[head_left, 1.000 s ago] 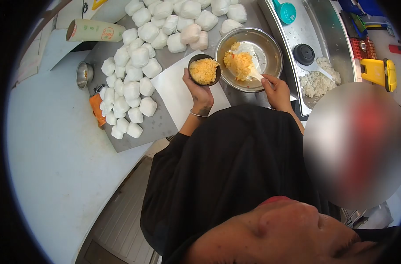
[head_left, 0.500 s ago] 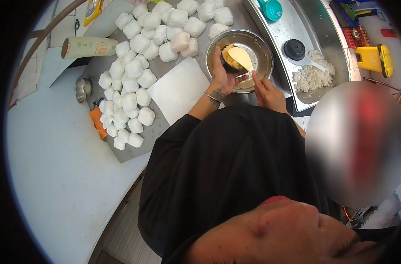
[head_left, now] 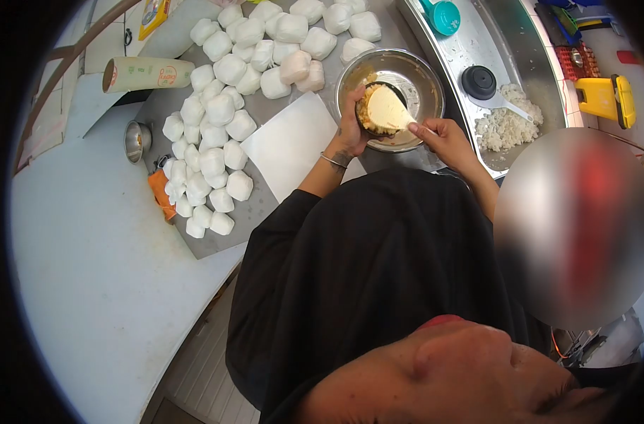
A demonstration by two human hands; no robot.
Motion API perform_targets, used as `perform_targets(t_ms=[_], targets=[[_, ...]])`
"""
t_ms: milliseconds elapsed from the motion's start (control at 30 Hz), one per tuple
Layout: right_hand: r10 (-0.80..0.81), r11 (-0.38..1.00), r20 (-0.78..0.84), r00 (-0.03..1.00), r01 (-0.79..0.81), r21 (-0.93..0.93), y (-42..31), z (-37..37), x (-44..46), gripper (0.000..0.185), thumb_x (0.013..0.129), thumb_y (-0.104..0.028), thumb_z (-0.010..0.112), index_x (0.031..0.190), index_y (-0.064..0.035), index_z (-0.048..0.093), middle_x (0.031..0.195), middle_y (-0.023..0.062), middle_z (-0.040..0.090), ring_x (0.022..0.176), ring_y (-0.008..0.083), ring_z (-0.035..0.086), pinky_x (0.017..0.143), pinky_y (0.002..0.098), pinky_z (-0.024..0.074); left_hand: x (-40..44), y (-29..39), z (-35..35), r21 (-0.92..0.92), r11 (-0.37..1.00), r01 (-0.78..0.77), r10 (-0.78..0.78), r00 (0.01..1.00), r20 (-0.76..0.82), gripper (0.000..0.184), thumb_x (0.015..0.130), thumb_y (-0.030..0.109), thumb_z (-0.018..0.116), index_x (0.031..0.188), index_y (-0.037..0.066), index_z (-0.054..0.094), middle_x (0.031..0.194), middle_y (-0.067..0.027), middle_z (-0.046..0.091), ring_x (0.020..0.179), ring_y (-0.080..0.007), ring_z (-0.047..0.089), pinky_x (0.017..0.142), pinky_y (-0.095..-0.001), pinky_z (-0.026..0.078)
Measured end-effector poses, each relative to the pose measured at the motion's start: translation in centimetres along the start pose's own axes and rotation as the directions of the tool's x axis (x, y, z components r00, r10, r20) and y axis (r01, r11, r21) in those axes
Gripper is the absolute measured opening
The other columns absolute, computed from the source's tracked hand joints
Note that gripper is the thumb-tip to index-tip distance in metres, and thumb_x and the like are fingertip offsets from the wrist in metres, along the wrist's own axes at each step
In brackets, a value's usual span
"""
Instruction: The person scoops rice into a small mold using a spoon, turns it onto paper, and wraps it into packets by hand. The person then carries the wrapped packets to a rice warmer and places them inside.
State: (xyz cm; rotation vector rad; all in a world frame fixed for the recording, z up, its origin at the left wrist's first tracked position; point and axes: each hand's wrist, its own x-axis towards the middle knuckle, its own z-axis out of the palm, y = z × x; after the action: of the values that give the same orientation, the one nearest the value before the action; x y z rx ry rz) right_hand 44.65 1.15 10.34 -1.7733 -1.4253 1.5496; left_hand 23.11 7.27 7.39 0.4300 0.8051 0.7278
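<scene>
My left hand [head_left: 350, 128] is wrapped round the side of a small black bowl, tilted over a steel mixing bowl [head_left: 429, 78]. Yellowish chunky food [head_left: 365, 112] fills the black bowl. Pinched by its handle in my right hand [head_left: 445, 139], a cream rice paddle [head_left: 388, 106] lies with its flat blade over that food, covering part of it. Bits of the same food cling to the inside of the steel bowl. A white sheet [head_left: 290, 145] lies on the metal surface beside my left wrist.
Many white wrapped bundles [head_left: 219, 109] cover the metal tabletop on the left. At right, a steel tray [head_left: 502, 56] holds white rice [head_left: 509, 127], a black round mould [head_left: 479, 82] and a teal scoop [head_left: 445, 18]. A small metal cup [head_left: 134, 141] stands at far left.
The black bowl has tipped more toward me, showing more of the food. My right hand has shifted right and turned, and the paddle blade now lies flatter across the bowl.
</scene>
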Motion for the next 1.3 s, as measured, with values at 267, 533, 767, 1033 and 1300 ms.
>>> perform_targets(t_ms=[267,533,767,1033,1300], targets=[[-0.018,0.762,-0.074,0.997,-0.035,-0.647,-5.2,-1.0,0.3,0.055,0.088,-0.061,0.059,0.094,-0.0089,0.076,0.078,0.0188,0.07,0.08,0.0376,0.069,0.07,0.0457,0.0546,-1.1,0.4,0.7,0.064,0.997,0.051,-0.05,0.999,-0.018,0.057,0.092,0.054,0.05,0.123,0.007,0.057,0.111,-0.0118,0.067,0.096,-0.0215,0.069,0.067,-0.0385,0.062],[-0.012,0.727,0.027,1.0,0.027,-0.686,-7.2,-2.2,0.6,0.053,0.089,-0.059,0.059,0.097,-0.0095,0.076,0.078,0.016,0.071,0.08,0.0364,0.07,0.073,0.0451,0.0553,-0.4,0.2,-0.8,-0.037,0.992,0.122,-0.12,0.99,0.069,0.068,0.093,0.065,0.038,0.127,0.009,0.054,0.109,-0.0129,0.067,0.084,-0.0229,0.069,0.052,-0.0311,0.053],[-0.009,0.854,-0.06,0.998,-0.023,-0.52,-7.8,-4.5,0.6,0.058,0.088,-0.06,0.058,0.086,-0.0042,0.073,0.078,0.0201,0.069,0.08,0.0371,0.069,0.072,0.045,0.0531,-0.6,0.6,-1.1,0.091,0.993,0.073,-0.072,0.997,-0.013,0.076,0.092,0.073,0.032,0.127,0.009,0.055,0.097,-0.0102,0.07,0.065,-0.0194,0.067,0.042,-0.0255,0.04],[-0.049,0.792,-0.121,0.991,-0.035,-0.61,-5.6,-3.8,1.1,0.038,0.092,-0.038,0.057,0.108,-0.004,0.066,0.093,0.0228,0.07,0.086,0.0401,0.068,0.078,0.0493,0.053,-2.5,2.5,-3.8,0.053,0.998,-0.043,0.048,0.993,-0.104,0.078,0.091,0.074,0.029,0.125,0.011,0.058,0.098,-0.0089,0.071,0.067,-0.0197,0.067,0.045,-0.0266,0.041],[-0.281,0.558,-0.26,0.924,-0.063,-0.827,-1.9,5.0,6.4,0.034,0.091,-0.009,0.051,0.123,-0.0012,0.058,0.101,0.0203,0.067,0.078,0.036,0.071,0.066,0.0442,0.0584,-5.5,-0.1,-4.8,-0.082,0.996,0.025,-0.05,0.947,-0.317,0.077,0.093,0.07,0.029,0.128,0.007,0.056,0.109,-0.015,0.069,0.082,-0.0293,0.07,0.073,-0.046,0.059]])
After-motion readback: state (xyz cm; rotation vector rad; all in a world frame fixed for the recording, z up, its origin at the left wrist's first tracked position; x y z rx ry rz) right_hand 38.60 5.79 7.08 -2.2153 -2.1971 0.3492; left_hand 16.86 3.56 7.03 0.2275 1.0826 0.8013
